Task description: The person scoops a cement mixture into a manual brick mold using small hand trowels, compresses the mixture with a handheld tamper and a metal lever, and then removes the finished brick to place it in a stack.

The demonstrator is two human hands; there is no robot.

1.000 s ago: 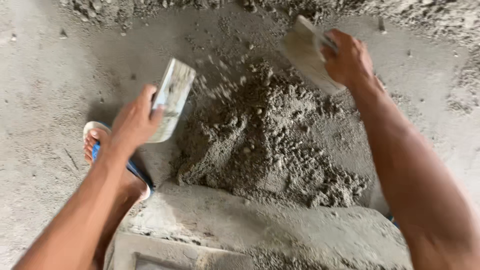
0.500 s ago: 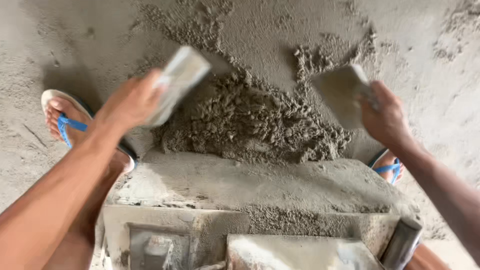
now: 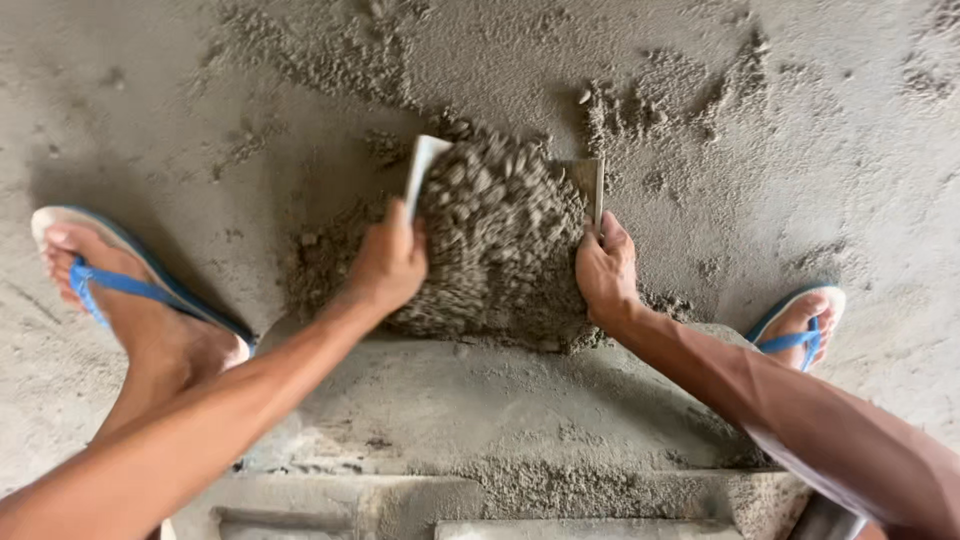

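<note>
A heap of damp grey sand-cement mix point(image 3: 495, 230) lies on the concrete floor, squeezed between two flat scraper plates. My left hand point(image 3: 388, 262) grips the left plate point(image 3: 421, 168), pressed against the heap's left side. Gripping the right plate point(image 3: 594, 185) is my right hand point(image 3: 605, 270), which presses on the heap's right side. Both plates stand on edge, and the mix is bunched up between them just beyond a grey block mould point(image 3: 450, 420) near me.
My feet in blue flip-flops stand to either side, the left foot point(image 3: 120, 300) and the right foot point(image 3: 800, 325). Loose mix is scattered over the floor point(image 3: 760, 110) beyond the heap. A metal part point(image 3: 825, 520) of the mould shows at bottom right.
Both hands were apart with the plates lifted; they have come together and now clamp the mix between the plates. The view has tilted down toward the mould.
</note>
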